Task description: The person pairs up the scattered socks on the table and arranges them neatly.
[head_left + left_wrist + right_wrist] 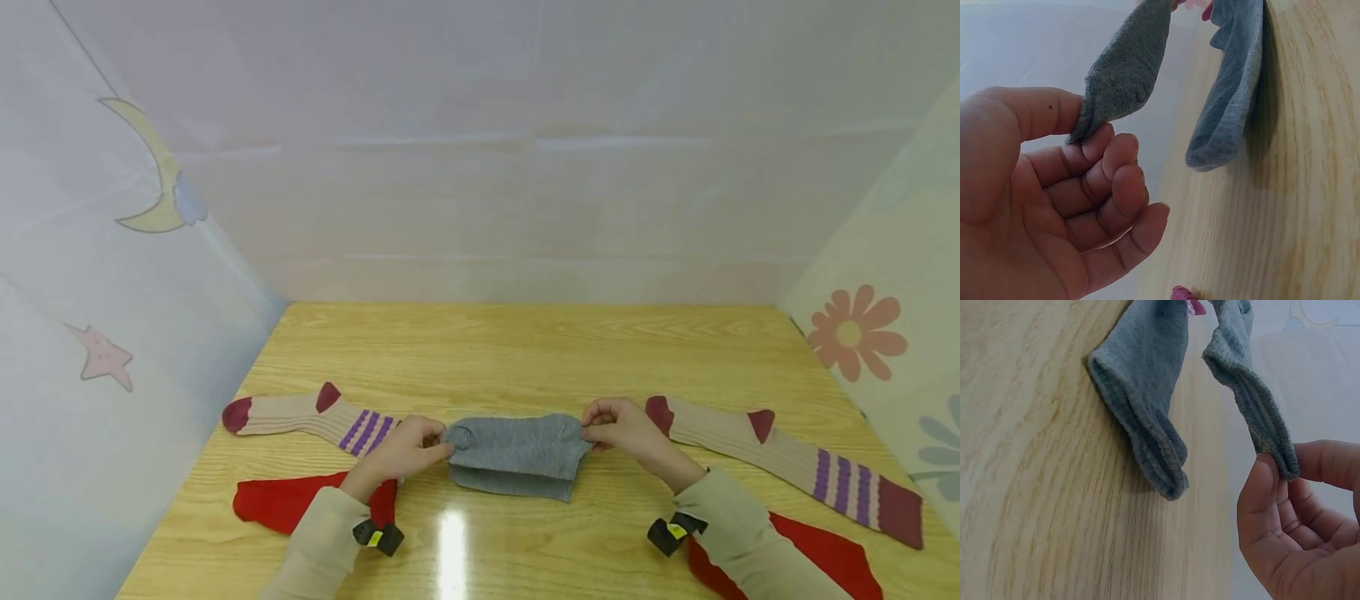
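At left we see a purple-striped beige sock (292, 415) on the wooden table (525, 358), with red fabric (277, 502) nearer us. Our left hand (408, 450) pinches one end of a grey ankle sock (517, 442), lifted over a second grey sock (513, 484); our right hand (622, 429) pinches its cuff. Rightward lie another striped sock (787, 467) and more red cloth (828, 546).

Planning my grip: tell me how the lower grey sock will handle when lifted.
The lower grey sock is probably floppy, since its opening buckles. It should be light: the knit looks thin. Rolling seems unlikely: it looks flattened.
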### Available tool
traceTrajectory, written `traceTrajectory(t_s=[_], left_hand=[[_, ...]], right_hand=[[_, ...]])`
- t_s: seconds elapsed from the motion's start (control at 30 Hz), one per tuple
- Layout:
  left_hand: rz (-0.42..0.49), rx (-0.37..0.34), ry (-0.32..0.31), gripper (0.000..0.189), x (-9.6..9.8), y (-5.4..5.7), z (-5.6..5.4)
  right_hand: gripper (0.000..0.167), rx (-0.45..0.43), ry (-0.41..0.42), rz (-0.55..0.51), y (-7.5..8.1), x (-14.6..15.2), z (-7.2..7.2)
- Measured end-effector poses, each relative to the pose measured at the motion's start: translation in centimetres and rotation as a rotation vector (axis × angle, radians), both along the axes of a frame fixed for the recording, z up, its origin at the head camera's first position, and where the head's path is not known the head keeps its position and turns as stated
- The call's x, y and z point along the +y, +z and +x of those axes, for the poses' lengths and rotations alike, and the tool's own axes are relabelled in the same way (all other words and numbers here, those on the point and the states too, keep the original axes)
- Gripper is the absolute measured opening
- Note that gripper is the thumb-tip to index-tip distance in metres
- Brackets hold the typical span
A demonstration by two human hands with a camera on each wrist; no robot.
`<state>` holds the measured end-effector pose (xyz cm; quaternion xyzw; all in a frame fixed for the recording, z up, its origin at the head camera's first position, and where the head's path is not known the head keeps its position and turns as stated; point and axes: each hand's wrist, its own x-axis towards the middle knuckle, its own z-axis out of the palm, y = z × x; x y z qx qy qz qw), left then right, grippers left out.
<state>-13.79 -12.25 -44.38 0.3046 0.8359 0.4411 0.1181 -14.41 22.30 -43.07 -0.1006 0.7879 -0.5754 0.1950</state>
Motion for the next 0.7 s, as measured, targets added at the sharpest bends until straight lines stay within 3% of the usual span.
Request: traceTrajectory(t_s=[0.3,0.7], left_hand=[[-0.024,-0.013,-0.018,0.037,0.2,-0.5,0.3],[-0.089,-0.063,-0.024,0.037,0.5,-0.9,0.5]], right_hand=[[0.016,0.0,0.033,0.01,-0.4,-0.2,0.1],[0.008,0.081,0.045,0.088,-1.7,-0.6,0.4]])
